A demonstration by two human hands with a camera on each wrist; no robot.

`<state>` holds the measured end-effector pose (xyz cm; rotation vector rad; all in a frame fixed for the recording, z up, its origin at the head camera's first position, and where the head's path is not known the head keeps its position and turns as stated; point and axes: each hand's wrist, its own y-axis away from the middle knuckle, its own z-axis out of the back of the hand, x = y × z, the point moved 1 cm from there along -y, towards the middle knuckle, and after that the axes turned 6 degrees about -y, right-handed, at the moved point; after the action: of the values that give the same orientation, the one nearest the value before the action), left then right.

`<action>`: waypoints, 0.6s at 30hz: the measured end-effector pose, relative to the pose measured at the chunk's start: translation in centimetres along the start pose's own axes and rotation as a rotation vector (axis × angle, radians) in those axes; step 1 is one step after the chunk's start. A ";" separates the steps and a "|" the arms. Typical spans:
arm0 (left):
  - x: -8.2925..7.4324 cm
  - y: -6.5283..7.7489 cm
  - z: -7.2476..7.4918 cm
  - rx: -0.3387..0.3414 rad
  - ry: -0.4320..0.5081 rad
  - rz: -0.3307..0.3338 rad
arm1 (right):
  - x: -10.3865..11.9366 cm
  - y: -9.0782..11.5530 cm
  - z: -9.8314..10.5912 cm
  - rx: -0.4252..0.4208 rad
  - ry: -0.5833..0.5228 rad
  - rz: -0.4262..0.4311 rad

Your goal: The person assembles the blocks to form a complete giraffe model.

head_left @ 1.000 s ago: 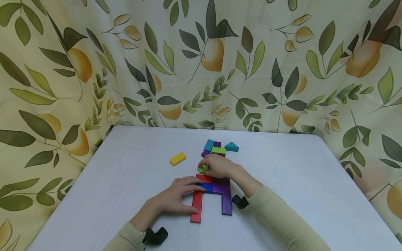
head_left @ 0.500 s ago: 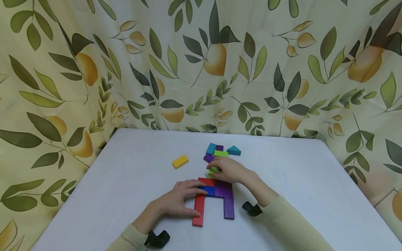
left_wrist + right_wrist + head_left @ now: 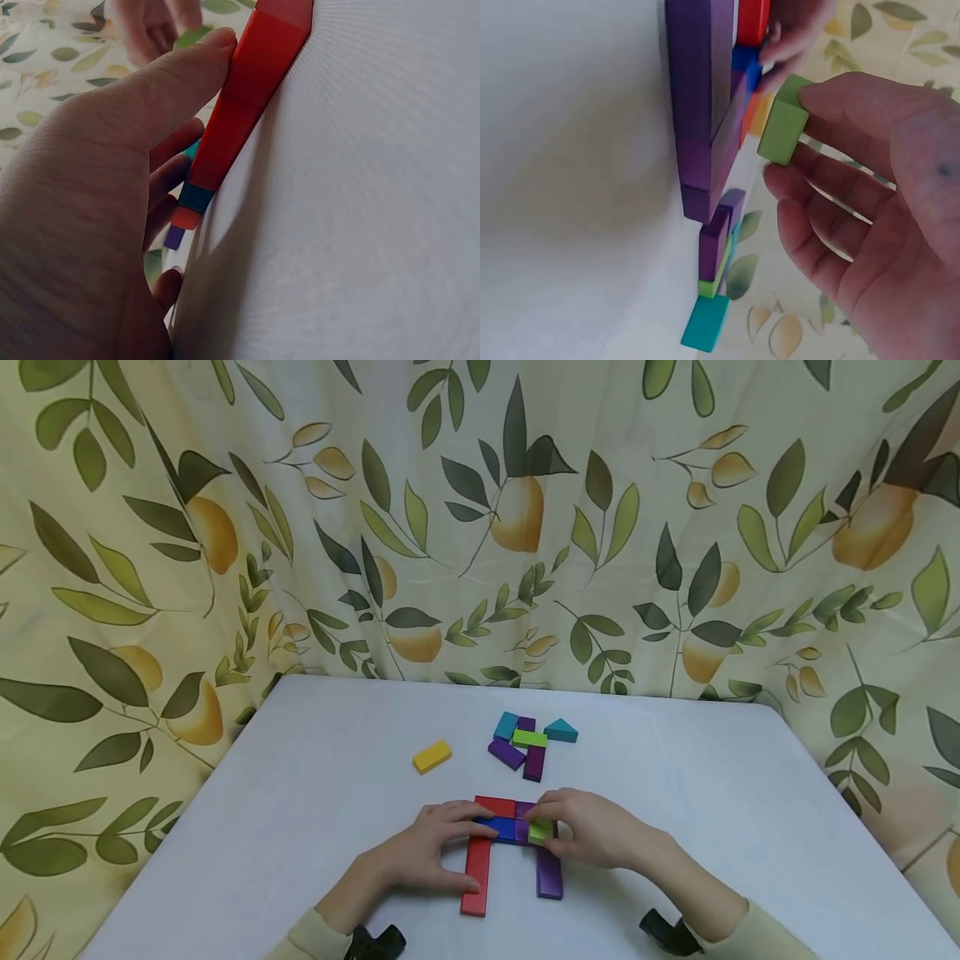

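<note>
Pinched between the thumb and fingers of my right hand (image 3: 607,831) is a small light green block (image 3: 782,131), lifted just above the purple blocks in the head view. My left hand (image 3: 416,850) rests on the left of a flat block arrangement. Its thumb touches the long red block (image 3: 476,864), while its fingers lie spread over the blue block (image 3: 501,830). A shorter red block (image 3: 495,807) adjoins the blue one. On the right, a long purple block (image 3: 550,875) points toward me. My right hand partly hides the purple blocks above it.
Farther back lie a purple block (image 3: 506,754), a dark purple block (image 3: 534,763), a flat green block (image 3: 529,739), a teal block (image 3: 506,725) and a teal triangle (image 3: 561,731). A yellow block (image 3: 432,757) lies left of them on the white table (image 3: 330,735). A patterned curtain (image 3: 315,560) hangs behind.
My right hand has come from beside the loose blocks toward me, carrying the green block over the purple part of the arrangement. My left hand stays on the same blocks.
</note>
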<state>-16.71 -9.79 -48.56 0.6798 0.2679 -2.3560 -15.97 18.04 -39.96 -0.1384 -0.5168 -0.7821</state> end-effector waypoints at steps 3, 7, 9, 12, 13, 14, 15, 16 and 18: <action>-0.1 0.1 -0.1 0.000 -0.002 0.001 | 0.6 1.1 -0.5 0.032 -0.019 -0.012; -0.2 0.1 -0.2 -0.005 -0.002 0.001 | 1.5 2.2 -1.0 0.087 -0.034 -0.007; -0.2 0.0 -0.2 -0.008 -0.002 0.002 | 1.8 2.6 -1.2 0.115 -0.041 0.006; -0.3 0.0 -0.1 -0.010 -0.011 0.003 | 2.1 3.0 -1.7 0.144 -0.063 0.027; -0.3 0.0 0.0 -0.010 -0.014 0.004 | 2.2 3.1 -1.8 0.153 -0.072 0.034; -0.3 0.0 0.0 -0.010 -0.016 0.004 | 2.2 3.3 -2.0 0.160 -0.081 0.039; -0.3 0.0 0.1 -0.010 -0.017 0.005 | 2.2 3.4 -2.2 0.167 -0.093 0.042; -0.3 0.1 0.1 -0.010 -0.017 0.005 | 2.2 3.5 -2.5 0.173 -0.105 0.045; -0.3 0.1 0.1 -0.009 -0.015 0.003 | 2.1 3.7 -2.8 0.184 -0.121 0.049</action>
<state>-16.53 -9.72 -48.30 0.6570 0.2710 -2.3549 -10.99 18.44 -41.13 -0.0283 -0.6950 -0.6771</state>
